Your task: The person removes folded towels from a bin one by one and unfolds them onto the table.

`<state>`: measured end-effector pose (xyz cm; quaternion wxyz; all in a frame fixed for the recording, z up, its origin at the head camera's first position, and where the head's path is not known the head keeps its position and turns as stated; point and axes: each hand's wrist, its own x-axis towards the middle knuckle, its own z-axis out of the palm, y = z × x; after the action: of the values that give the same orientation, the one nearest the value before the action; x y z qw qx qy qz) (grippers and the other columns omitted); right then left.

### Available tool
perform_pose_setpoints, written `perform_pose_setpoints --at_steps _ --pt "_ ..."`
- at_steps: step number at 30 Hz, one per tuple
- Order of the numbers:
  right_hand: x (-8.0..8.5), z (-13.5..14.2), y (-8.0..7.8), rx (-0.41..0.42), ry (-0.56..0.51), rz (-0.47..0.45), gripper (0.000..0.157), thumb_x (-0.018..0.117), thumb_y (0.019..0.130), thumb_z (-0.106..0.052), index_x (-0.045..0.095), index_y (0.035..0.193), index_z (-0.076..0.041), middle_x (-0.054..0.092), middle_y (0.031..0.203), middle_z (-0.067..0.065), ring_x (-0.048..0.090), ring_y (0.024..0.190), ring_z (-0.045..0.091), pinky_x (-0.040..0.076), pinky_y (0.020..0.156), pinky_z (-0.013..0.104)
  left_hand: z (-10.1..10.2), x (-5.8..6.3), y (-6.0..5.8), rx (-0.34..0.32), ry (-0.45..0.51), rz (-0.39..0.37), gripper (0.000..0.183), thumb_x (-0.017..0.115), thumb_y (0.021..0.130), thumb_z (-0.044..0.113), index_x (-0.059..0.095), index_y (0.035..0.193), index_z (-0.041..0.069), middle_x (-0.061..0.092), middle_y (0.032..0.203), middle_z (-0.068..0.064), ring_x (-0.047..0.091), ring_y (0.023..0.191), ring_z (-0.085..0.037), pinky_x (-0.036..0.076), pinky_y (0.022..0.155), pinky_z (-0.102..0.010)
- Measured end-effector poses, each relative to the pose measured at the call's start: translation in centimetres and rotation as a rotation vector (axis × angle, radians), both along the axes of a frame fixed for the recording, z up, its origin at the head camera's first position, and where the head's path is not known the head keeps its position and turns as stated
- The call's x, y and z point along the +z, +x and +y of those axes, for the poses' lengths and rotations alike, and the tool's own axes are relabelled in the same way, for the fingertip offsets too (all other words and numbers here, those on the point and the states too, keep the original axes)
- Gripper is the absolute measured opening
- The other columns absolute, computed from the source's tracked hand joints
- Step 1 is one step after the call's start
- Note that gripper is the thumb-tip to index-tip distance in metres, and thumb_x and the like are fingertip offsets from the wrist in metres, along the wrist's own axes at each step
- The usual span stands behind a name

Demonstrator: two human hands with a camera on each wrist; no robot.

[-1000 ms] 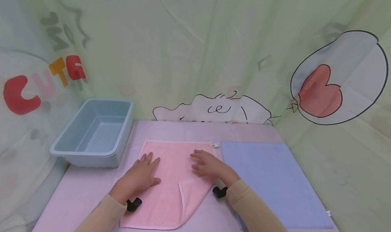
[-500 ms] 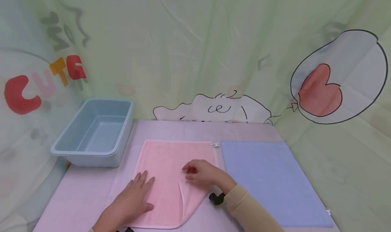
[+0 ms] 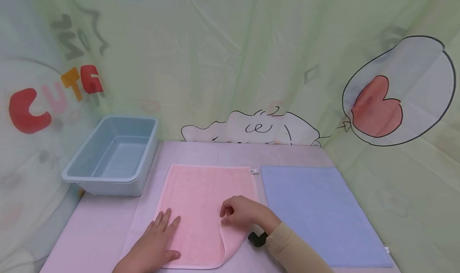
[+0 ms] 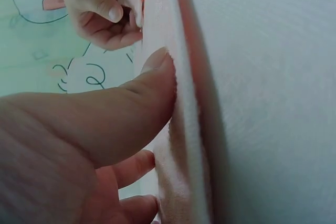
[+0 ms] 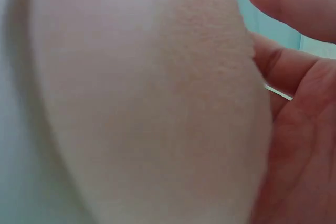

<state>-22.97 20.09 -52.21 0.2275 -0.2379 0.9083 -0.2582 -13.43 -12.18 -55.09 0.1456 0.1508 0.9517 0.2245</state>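
Note:
A pink towel (image 3: 201, 189) lies spread on the table, with its near right corner folded up and over. Flat on its near left part rests my left hand (image 3: 152, 239), fingers spread. My right hand (image 3: 244, 214) is at the folded corner, its fingers curled and pinching the raised flap (image 3: 233, 237). The left wrist view shows the left thumb on the towel (image 4: 184, 145), and beyond it the right hand (image 4: 102, 14) with cloth between thumb and fingers. In the right wrist view the lifted cloth (image 5: 152, 103) hides most of the right fingers.
A flat blue towel (image 3: 320, 213) lies to the right of the pink one. At the back left stands a light blue plastic basin (image 3: 102, 180). Printed curtains (image 3: 215, 65) hang behind and at both sides of the table (image 3: 100, 225).
My left hand has slid toward the near edge of the pink towel. The right hand has come down to the folded corner and curled its fingers there; the flap has shifted slightly right.

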Motion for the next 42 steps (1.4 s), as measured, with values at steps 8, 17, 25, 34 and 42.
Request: perform_pose_setpoints --at_steps 8,17,25,34,42 --pt "0.2 1.5 0.9 0.051 -0.044 -0.058 0.012 0.078 0.087 -0.012 0.074 0.083 -0.023 0.054 0.069 -0.014 0.050 0.068 0.000 0.041 0.064 0.019 0.0 0.1 -0.2 -0.003 -0.021 -0.026 0.103 0.090 0.083 0.048 0.043 0.165 0.008 0.021 0.177 -0.027 0.017 0.165 -0.052 0.023 0.129 -0.071" --pt "0.6 4.7 1.6 0.121 -0.187 -0.237 0.011 0.082 0.082 0.001 0.077 0.083 -0.009 0.061 0.068 -0.011 0.053 0.063 -0.002 0.043 0.061 0.015 -0.1 -0.2 -0.2 -0.002 -0.023 -0.017 0.103 0.089 0.083 0.050 0.042 0.165 0.009 0.021 0.178 -0.026 0.017 0.166 -0.050 0.024 0.129 -0.071" --pt "0.5 7.3 1.8 0.156 -0.273 -0.391 0.011 0.081 0.082 0.003 0.078 0.092 -0.001 0.068 0.075 -0.008 0.056 0.068 -0.003 0.045 0.063 0.013 -0.2 -0.4 -0.1 -0.001 -0.007 -0.006 0.103 0.089 0.083 0.050 0.042 0.165 0.008 0.020 0.178 -0.026 0.017 0.165 -0.051 0.023 0.128 -0.072" --pt "0.2 7.9 2.4 0.116 -0.327 -0.469 0.020 0.075 0.099 -0.016 0.078 0.099 0.004 0.079 0.094 0.028 0.074 0.082 0.008 0.060 0.077 0.020 -0.1 -0.2 0.1 -0.013 -0.025 -0.008 0.103 0.087 0.084 0.050 0.041 0.165 0.006 0.020 0.177 -0.029 0.017 0.164 -0.054 0.024 0.128 -0.073" --pt "-0.1 8.5 2.6 0.074 -0.319 -0.467 0.019 0.073 0.102 -0.018 0.080 0.098 -0.001 0.082 0.094 0.021 0.075 0.082 0.011 0.061 0.075 0.022 -0.1 -0.1 0.2 -0.011 -0.031 -0.009 0.103 0.087 0.084 0.051 0.041 0.165 0.007 0.020 0.177 -0.029 0.016 0.165 -0.054 0.023 0.128 -0.072"
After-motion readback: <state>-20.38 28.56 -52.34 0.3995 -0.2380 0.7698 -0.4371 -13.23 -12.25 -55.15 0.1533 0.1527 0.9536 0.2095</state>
